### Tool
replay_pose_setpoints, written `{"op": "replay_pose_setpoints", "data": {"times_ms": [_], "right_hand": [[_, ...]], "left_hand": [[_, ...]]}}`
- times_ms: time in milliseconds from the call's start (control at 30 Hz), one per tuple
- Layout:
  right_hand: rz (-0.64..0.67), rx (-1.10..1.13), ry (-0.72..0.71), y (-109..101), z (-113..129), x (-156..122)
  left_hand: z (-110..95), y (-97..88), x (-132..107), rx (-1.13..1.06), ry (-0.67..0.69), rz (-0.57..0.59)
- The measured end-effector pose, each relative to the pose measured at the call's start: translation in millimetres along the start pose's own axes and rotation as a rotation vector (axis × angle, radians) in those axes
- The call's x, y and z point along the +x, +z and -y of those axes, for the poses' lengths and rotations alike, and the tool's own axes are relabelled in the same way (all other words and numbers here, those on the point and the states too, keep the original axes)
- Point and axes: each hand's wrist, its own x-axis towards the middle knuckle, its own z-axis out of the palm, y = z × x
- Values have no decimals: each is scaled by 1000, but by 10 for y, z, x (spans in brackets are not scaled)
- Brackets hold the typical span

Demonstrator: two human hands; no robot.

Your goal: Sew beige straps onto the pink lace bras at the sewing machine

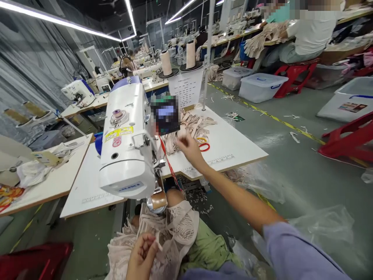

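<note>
My left hand (142,251) is low in the view, its thumb and fingers pinching the narrow edge of a beige lace bra (180,223). The bra lies across my lap, in a heap with more beige lace. My right hand (189,149) reaches over the white table, fingers curled at a pile of beige fabric straps (201,122). Whether a strap is between those fingertips is hidden. Red-and-yellow-handled scissors (204,146) lie just right of this hand. A white sewing machine (128,144) stands to the left, its lower arm (157,201) above the lace.
Two thread cones (190,54) stand behind the machine, above a printed sheet (186,87). A red ribbon (169,159) hangs by the machine head. Clear plastic bins (262,86) and red stools (295,76) stand right, where a person in white (314,35) sits. Plastic bags (323,229) lie on the floor.
</note>
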Motion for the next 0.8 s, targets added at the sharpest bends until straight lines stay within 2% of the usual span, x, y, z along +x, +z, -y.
{"op": "replay_pose_setpoints", "data": {"times_ms": [33,100,133,167,200,267,367,500,567,600,667,733,800], "right_hand": [[255,17,13,-32,61,-370],[912,71,-1,-102,197,-1068],[1078,103,-6,-133,270,-1352],[1136,145,25,-155,339,-1578],[1133,194,67,-164,400,-1743],[962,261,174,-142,481,-1914],[698,222,212,-70,510,-1932],[566,99,83,-29,501,-1825],[525,104,87,-11,491,-1754],[509,127,133,8,477,-1713],[488,195,285,74,427,-1627],[469,269,403,170,349,-1547],[429,296,421,272,260,-1480]], "left_hand": [[-110,82,-43,19,70,-6],[-323,252,-119,115,209,51],[-420,335,-142,170,279,73],[-504,416,-153,213,331,103],[-575,491,-153,231,368,126],[-678,617,-137,194,392,163],[-748,707,-114,60,355,145],[-718,610,-103,-23,198,96],[-660,510,-92,10,154,176],[-628,461,-82,47,158,221],[-572,380,-48,151,216,246],[-545,331,10,256,316,157],[-556,309,89,349,434,55]]}}
